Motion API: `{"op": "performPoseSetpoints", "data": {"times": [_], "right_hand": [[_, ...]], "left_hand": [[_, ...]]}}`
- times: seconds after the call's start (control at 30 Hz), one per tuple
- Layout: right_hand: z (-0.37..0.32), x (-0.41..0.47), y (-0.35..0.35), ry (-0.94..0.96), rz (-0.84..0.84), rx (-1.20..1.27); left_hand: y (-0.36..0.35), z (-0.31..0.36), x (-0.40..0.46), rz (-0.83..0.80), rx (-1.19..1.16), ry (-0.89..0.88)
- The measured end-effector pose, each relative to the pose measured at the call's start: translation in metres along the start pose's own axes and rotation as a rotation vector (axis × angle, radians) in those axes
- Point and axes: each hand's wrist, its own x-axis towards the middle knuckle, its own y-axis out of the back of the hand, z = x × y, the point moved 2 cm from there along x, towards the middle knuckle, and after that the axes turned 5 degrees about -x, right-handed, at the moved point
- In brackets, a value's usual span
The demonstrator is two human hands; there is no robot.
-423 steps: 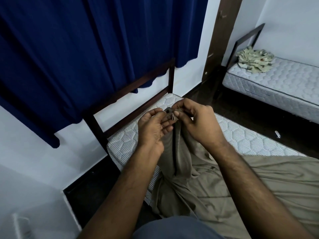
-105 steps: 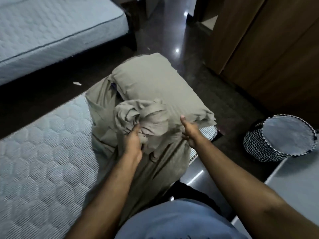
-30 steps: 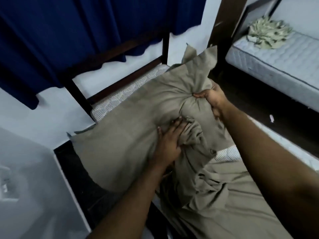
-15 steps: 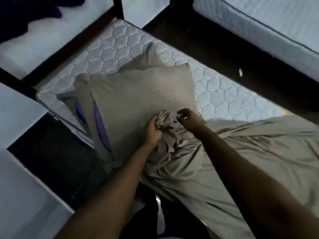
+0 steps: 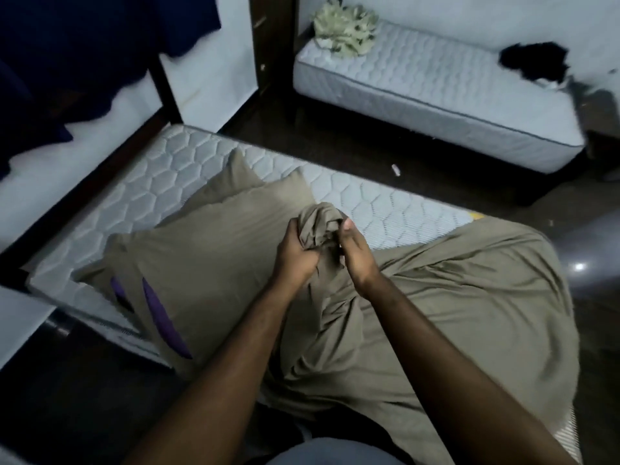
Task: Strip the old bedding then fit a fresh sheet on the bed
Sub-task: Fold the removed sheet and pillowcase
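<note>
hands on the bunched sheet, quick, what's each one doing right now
Left hand: closed, gripping the bunched-up olive-tan fabric bedsheet.
Right hand: closed, gripping the same bunch from the other side.

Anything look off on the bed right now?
The pillow hangs askew over the mattress edge, purple inner showing through its open end. Both hands grip a knotted bunch of sheet.

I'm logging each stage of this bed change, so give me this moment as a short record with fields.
left hand: grips the bunched end of the olive sheet
right hand: grips the same bunch
pillow: olive case, lying on the mattress, purple showing at its open end
sheet: rumpled, not spread over the mattress
second bed: bare, crumpled patterned cloth at one end
</note>
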Motion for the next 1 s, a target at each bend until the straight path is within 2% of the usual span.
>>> {"op": "performPoseSetpoints", "data": {"times": [0.13, 0.3, 0.53, 0.67, 0.77, 0.83, 0.9, 1.0], "right_hand": [[-0.036, -0.029, 0.054, 0.191, 0.124, -0.122], [-0.057, -0.068, 0.127, 0.230, 0.408, -0.171], [-0.059, -0.129, 0.210, 0.240, 0.619, -0.050], [-0.066, -0.178, 0.275, 0.279, 0.664, 0.164], [-0.064, -0.214, 0.330, 0.332, 0.646, 0.151], [-0.057, -0.240, 0.373, 0.342, 0.606, 0.080], [-0.046, -0.265, 0.411, 0.288, 0.576, -0.068], [-0.008, -0.296, 0.471, 0.018, 0.512, -0.424]], "left_hand": [[-0.048, 0.045, -0.016, -0.156, 0.008, -0.100], [-0.114, 0.076, -0.052, -0.390, -0.008, -0.195], [-0.176, 0.098, -0.122, -0.644, -0.183, -0.229], [-0.221, 0.107, -0.158, -0.634, -0.006, -0.272], [-0.261, 0.118, -0.192, -0.426, 0.119, -0.369], [-0.293, 0.129, -0.220, -0.335, 0.096, -0.402], [-0.325, 0.141, -0.243, -0.339, 0.069, -0.420], [-0.374, 0.157, -0.265, -0.395, 0.134, -0.465]]}}
